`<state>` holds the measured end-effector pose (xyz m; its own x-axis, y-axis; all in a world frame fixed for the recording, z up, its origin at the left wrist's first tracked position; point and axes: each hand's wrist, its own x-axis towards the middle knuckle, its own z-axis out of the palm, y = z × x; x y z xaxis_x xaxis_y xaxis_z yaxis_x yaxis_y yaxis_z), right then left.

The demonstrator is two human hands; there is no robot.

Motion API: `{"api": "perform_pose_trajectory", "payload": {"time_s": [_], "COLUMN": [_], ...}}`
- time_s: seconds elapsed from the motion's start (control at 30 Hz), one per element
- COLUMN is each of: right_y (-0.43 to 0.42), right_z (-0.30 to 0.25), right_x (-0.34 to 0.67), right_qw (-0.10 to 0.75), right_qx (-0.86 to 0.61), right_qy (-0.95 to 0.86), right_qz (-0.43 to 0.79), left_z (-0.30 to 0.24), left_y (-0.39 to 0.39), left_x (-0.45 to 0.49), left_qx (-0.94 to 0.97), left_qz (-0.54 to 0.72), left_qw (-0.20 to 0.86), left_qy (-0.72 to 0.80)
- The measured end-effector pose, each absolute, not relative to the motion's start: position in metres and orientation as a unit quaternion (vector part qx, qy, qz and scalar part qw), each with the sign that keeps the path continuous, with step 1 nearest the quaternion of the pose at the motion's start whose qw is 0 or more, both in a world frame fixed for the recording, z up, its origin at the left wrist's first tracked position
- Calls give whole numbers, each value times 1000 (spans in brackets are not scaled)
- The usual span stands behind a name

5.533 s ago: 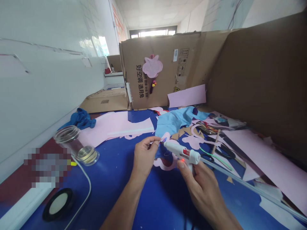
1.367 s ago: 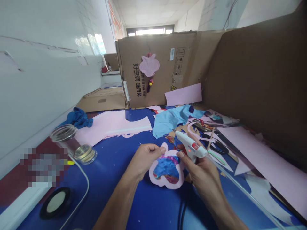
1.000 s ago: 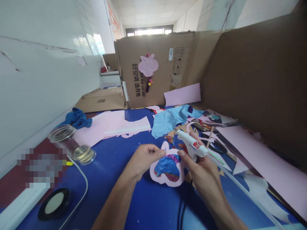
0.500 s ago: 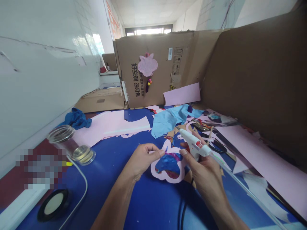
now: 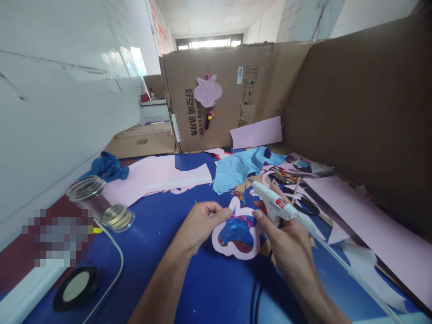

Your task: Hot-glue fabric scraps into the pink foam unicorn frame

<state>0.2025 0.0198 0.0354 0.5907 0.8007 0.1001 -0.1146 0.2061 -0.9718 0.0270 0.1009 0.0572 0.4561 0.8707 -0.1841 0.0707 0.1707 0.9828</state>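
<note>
Between my two hands is a pink felt cutout (image 5: pixel 254 245) with rounded lobes, backed in the middle by shiny blue and purple-red fabric (image 5: pixel 236 230). My left hand (image 5: pixel 204 227) pinches its upper left edge between thumb and fingers. My right hand (image 5: pixel 286 243) is wrapped round a white hot glue gun (image 5: pixel 270 197), and its thumb also presses the cutout's right edge. The gun's nozzle points up and left, away from the felt. From its back a long clear glue stick (image 5: pixel 340 258) runs to the lower right. My right fingers are partly hidden by the gun.
Pink felt sheets (image 5: pixel 162 173) and light blue cloth (image 5: pixel 236 168) lie beyond my hands. Scissors (image 5: pixel 300 200) and scraps clutter the right. A clear jar (image 5: pixel 101 204) and black tape roll (image 5: pixel 76 285) sit left. Cardboard panels (image 5: pixel 222 99) stand behind; a pink ornament (image 5: pixel 208 91) hangs there.
The cutout has tilted very slightly, its lower edge a little lower. Both hands keep nearly the same place and hold.
</note>
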Motion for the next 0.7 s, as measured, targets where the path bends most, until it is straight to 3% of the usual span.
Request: {"api": "perform_pose_trajectory", "payload": {"time_s": [0.7], "right_y": [19], "right_z": [40], "right_x": [200], "right_qw": [700], "right_qx": [-550], "right_qy": [-312], "right_qz": [332], "left_z": [61], "left_y": [98], "left_x": [27], "left_qx": [590], "left_qz": [302], "left_qw": [626], "left_qy": [410]}}
